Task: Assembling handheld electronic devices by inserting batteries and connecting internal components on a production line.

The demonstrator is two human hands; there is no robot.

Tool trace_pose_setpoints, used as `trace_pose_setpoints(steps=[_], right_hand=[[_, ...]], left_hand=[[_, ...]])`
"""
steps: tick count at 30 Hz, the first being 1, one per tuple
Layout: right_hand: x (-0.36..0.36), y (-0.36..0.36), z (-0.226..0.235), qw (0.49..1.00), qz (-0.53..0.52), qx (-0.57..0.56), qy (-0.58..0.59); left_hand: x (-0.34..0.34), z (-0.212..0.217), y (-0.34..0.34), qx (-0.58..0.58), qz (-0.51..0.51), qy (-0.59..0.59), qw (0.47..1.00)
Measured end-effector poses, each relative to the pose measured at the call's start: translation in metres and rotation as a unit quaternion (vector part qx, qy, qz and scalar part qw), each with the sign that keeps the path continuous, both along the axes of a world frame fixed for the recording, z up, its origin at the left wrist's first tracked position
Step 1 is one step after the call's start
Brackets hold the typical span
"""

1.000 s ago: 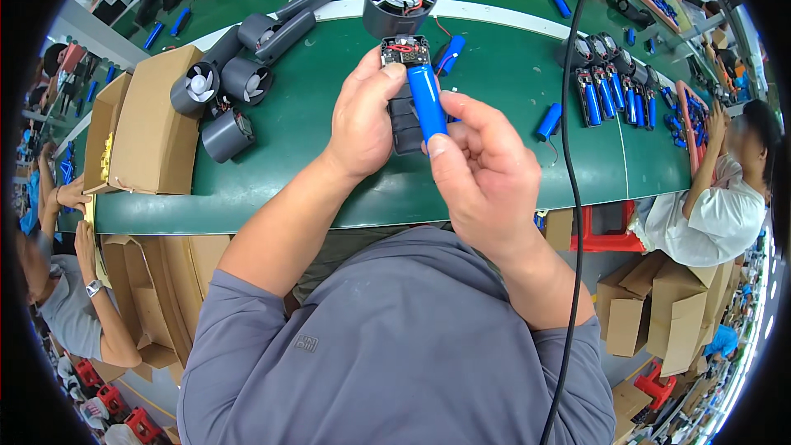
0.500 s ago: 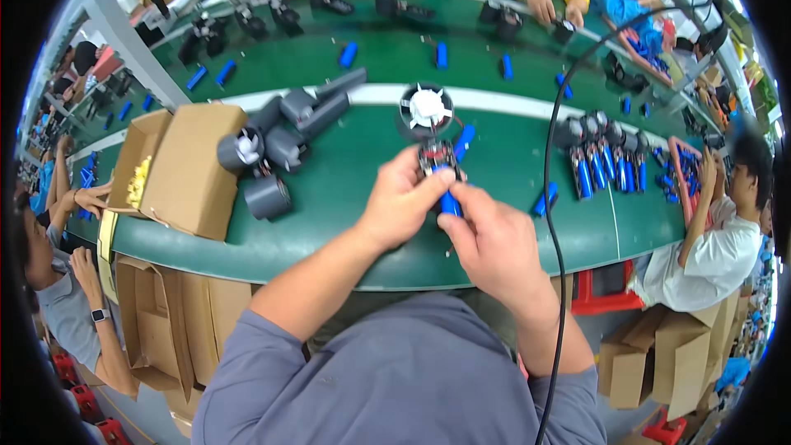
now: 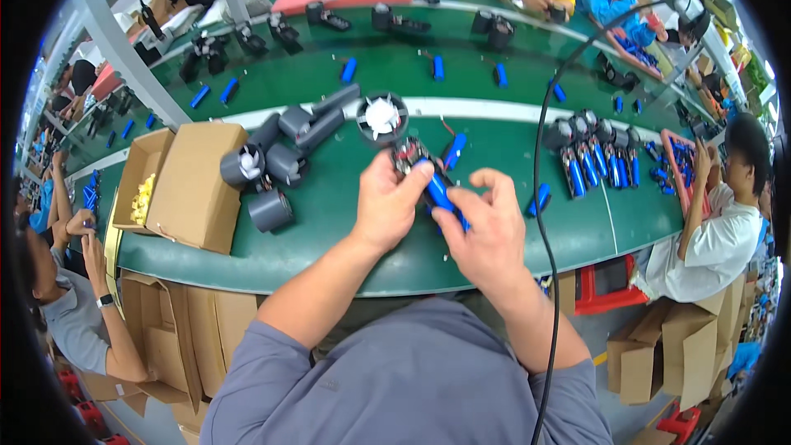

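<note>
An opened handheld fan lies tilted across my grip, its round dark head with white blades pointing away from me. My left hand is closed round its handle just below the head, thumb on top, where a small circuit part with wires shows. A blue cylindrical battery lies in the open handle. My right hand pinches the near end of the battery with thumb and fingers, index finger raised. Right behind the handle, a loose blue battery with a red wire rests on the green bench.
Grey fan housings lie left, beside a cardboard box with yellow parts. Several fans with blue batteries stand in a row at right. A black cable hangs before my right arm. Co-workers sit around the green conveyor.
The fan has swung left, so its handle slants down to the right and more of the battery shows. Both hands have shifted with it; my right index finger has lifted.
</note>
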State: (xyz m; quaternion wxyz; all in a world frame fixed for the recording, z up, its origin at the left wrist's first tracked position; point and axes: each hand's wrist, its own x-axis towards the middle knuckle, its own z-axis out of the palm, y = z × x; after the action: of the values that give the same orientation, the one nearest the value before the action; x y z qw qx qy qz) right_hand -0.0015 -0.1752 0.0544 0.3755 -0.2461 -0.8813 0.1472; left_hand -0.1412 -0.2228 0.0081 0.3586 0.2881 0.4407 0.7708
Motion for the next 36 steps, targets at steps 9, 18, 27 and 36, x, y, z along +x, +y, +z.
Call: trace_pose_setpoints(steps=[9,18,27,36], right_hand=[[-0.008,0.009,-0.019,0.981,0.076,-0.116,0.136],[0.001,0.002,-0.022,0.839,0.110,-0.484,0.223],[0.012,-0.003,-0.027,0.829,0.139,-0.488,0.235],[0.076,0.045,-0.034,0.717,0.028,-0.633,0.291]], left_hand=[[-0.010,0.012,-0.002,0.003,-0.097,-0.068,0.993],[-0.004,0.017,-0.013,0.058,-0.117,-0.048,0.990],[0.007,0.008,-0.008,0.054,-0.122,-0.012,0.991],[0.030,0.025,0.017,-0.185,-0.189,0.148,0.953]])
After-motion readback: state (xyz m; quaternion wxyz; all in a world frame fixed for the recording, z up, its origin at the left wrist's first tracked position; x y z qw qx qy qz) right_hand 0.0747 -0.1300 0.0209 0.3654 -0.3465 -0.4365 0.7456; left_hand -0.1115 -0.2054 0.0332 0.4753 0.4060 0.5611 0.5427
